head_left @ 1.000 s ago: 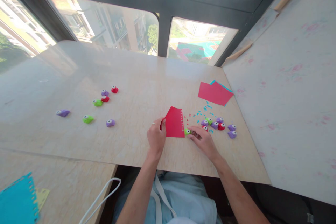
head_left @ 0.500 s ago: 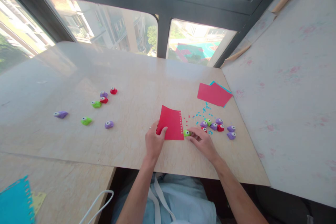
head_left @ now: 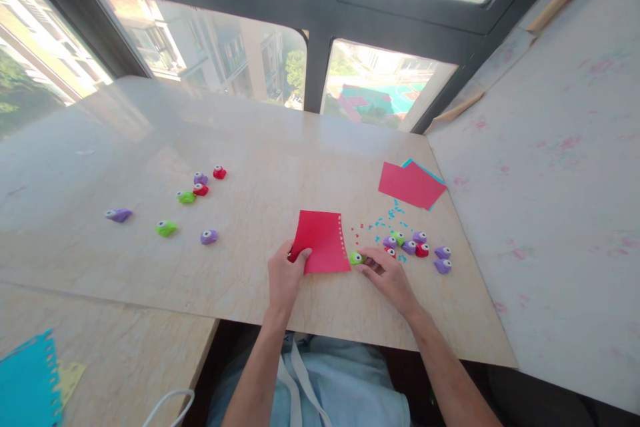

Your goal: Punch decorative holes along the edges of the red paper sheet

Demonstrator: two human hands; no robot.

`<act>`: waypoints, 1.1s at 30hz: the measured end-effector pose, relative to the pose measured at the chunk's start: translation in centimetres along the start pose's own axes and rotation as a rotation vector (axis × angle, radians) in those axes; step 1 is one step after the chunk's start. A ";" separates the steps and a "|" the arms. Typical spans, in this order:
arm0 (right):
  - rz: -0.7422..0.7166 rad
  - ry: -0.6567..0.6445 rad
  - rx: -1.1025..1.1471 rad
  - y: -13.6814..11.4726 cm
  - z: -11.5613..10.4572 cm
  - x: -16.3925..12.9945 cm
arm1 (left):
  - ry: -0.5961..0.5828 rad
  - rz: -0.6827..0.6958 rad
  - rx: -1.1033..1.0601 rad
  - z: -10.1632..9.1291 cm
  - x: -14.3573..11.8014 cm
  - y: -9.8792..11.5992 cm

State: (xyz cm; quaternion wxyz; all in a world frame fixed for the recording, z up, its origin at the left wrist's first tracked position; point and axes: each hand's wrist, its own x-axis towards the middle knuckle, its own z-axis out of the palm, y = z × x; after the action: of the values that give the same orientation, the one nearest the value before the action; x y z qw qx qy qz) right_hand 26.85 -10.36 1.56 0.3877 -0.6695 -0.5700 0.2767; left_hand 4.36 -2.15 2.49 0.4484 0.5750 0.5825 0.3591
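Nearest us, our left hand (head_left: 284,275) pinches the near left corner of the red paper sheet (head_left: 321,250), which lies on the surface (head_left: 260,147). Our right hand (head_left: 389,275) grasps the green punch (head_left: 355,257) at the sheet's right edge. Farther right sit more punches (head_left: 417,247).

Bright daylight pours through the windows (head_left: 210,60) onto the pale glossy table (head_left: 125,140), with wide-angle bending at the frame's edges.

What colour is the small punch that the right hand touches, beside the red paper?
Green, seen in the head view: the punch lies at the right hand fingertips.
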 end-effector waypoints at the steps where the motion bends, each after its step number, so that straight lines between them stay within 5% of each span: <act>1: 0.002 0.002 -0.001 0.0 0.0 0.0 | 0.000 -0.006 -0.012 0.0 0.1 -0.1; 33: 0.045 -0.013 0.054 0.3 -0.2 -0.1 | -0.007 0.032 -0.053 0.7 -0.1 0.0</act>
State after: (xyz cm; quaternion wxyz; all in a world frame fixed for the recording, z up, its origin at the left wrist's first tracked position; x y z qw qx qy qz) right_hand 27.18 -10.52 1.38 0.3958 -0.6696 -0.5497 0.3048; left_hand 4.99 -2.34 2.25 0.4599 0.5733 0.5619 0.3795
